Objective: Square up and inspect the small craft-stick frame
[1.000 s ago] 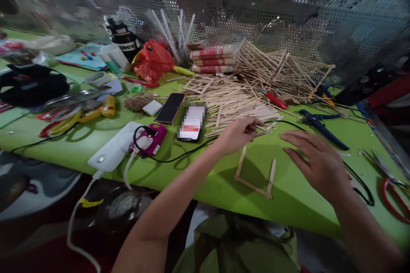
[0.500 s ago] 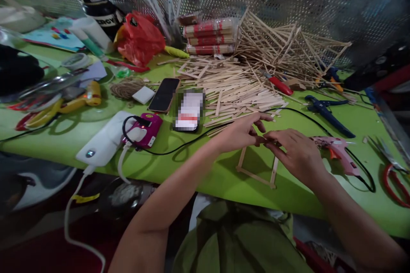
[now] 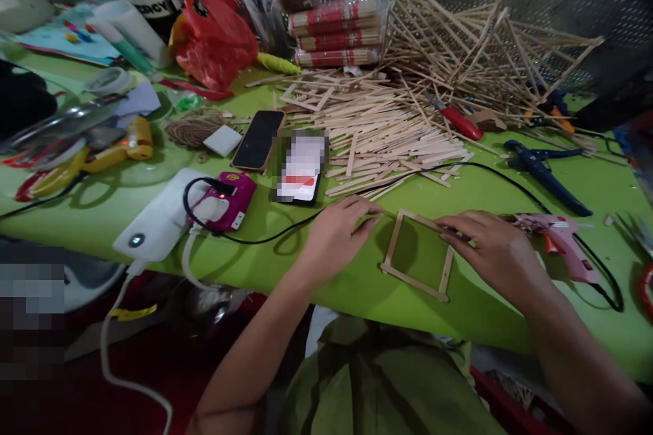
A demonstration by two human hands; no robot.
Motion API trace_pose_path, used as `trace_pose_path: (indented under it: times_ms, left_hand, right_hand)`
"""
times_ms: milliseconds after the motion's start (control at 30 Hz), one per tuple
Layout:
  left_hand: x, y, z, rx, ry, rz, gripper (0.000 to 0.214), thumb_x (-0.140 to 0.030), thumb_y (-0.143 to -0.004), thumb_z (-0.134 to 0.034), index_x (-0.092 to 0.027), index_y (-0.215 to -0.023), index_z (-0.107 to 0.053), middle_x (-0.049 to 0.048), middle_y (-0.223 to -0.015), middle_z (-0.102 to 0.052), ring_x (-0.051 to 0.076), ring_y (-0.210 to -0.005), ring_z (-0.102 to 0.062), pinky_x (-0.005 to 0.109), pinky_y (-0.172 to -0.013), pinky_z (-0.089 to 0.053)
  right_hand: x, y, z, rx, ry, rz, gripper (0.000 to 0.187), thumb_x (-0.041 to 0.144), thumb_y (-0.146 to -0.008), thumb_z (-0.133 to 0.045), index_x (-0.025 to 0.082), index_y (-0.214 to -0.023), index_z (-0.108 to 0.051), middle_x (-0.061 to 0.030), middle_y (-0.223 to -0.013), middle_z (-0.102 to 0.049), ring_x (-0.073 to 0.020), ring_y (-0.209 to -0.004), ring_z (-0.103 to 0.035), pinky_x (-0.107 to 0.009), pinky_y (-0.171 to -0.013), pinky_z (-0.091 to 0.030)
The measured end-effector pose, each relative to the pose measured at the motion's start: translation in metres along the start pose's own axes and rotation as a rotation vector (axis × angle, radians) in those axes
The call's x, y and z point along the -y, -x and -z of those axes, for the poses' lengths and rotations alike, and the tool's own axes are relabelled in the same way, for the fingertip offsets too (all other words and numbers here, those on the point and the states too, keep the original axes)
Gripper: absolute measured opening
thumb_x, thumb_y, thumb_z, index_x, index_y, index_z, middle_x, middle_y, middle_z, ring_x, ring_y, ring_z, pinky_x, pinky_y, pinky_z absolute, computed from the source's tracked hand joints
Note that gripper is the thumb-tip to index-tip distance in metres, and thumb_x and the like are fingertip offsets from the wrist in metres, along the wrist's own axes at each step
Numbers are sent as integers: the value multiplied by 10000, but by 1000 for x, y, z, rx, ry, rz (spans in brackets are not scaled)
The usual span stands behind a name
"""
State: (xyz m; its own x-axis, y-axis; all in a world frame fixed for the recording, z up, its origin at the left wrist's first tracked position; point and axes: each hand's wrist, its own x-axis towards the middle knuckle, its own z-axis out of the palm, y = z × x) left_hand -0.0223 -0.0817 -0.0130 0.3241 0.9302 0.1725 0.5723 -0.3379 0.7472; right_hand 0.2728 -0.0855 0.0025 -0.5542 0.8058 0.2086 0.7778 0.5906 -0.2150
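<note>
A square frame of thin wooden sticks (image 3: 392, 250) lies flat on the green table (image 3: 474, 312) near its front edge. My right hand (image 3: 492, 251) rests over the frame's right corner, fingertips pressing down on the top stick. My left hand (image 3: 339, 231) lies on the table just left of the frame, fingers stretched flat and holding nothing. A pink glue gun (image 3: 556, 238) lies right behind my right hand, its black cord running across the table.
A heap of loose wooden sticks (image 3: 388, 143) and stick frames (image 3: 474, 47) fills the back. Two phones (image 3: 258, 139), a white power bank (image 3: 158, 221), a pink device (image 3: 227, 200), blue pliers (image 3: 543, 170), a red-handled cutter (image 3: 456, 121), a yellow glue gun (image 3: 122, 149) and a red bag (image 3: 217, 37) lie around.
The stick held between both hands now lies as the frame's fourth side. My left hand has let go and pulled back to the left. The camera tilted down.
</note>
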Motion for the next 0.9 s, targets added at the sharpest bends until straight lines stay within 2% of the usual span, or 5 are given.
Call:
trace_pose_path:
  times_ms: [233,633,900]
  left_hand:
    - [6,19,-11,-11,-190,-133,198,-143,-999,-583,-184,-1116,-739,63,-1113,-791,236,-1055,-721,409,-923,-575]
    - [-2,18,-18,82,-319,-115,232,-174,-1017,-571,-207,-1175,-737,59,-1181,-767,232,-1108,-681,404,-932,-551]
    - [0,18,-19,73,-336,-133,235,-191,-1029,-552,-219,-1188,-723,60,-1195,-761,239,-1112,-679,422,-947,-549]
  right_hand:
    - [1,2,-2,20,3,-6,263,257,-1076,-527,173,-1142,-768,-95,-1009,-779,-279,-883,-729,-406,-749,-552]
    - [-1,1,-5,8,-21,0,253,244,-1063,-541,208,-1146,-777,-91,-1015,-782,-278,-893,-736,-403,-745,-559]
    - [0,0,-4,6,-15,9,244,237,-1071,-536,189,-1154,-761,-95,-1015,-777,-278,-903,-726,-402,-745,-551]
